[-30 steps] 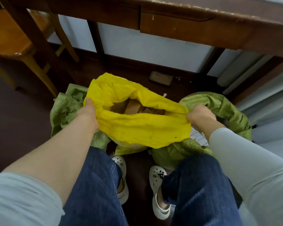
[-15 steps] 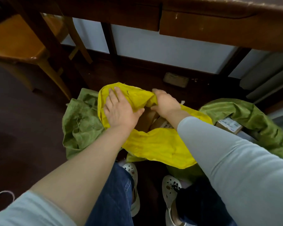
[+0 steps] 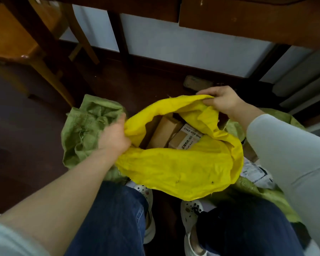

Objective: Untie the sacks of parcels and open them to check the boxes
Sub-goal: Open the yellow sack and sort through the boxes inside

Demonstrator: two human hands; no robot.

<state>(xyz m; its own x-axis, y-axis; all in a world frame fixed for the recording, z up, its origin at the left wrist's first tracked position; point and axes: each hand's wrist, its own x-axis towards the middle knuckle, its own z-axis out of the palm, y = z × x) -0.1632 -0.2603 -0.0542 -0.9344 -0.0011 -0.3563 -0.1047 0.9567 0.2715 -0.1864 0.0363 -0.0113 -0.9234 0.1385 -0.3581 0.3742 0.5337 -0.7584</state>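
A yellow sack (image 3: 179, 170) stands on the floor between my knees with its mouth pulled wide. My left hand (image 3: 115, 137) grips the left side of its rim. My right hand (image 3: 222, 100) holds the far rim up at the back right. Inside lie brown cardboard boxes (image 3: 163, 132), one with a white printed label (image 3: 190, 133). A green sack (image 3: 85, 130) lies crumpled to the left. Another green sack (image 3: 257, 189) sits to the right, with a labelled parcel (image 3: 255, 172) showing in it.
A dark wooden table (image 3: 248, 17) overhangs the far side, its legs standing just behind the sacks. A wooden chair (image 3: 15, 36) stands at the left. A radiator (image 3: 303, 84) lines the wall at right. My knees and white shoes (image 3: 190, 211) are right below the yellow sack.
My hands moved apart from the middle of the yellow rim, the left to the near left and the right to the far right. The mouth now gapes and the boxes show.
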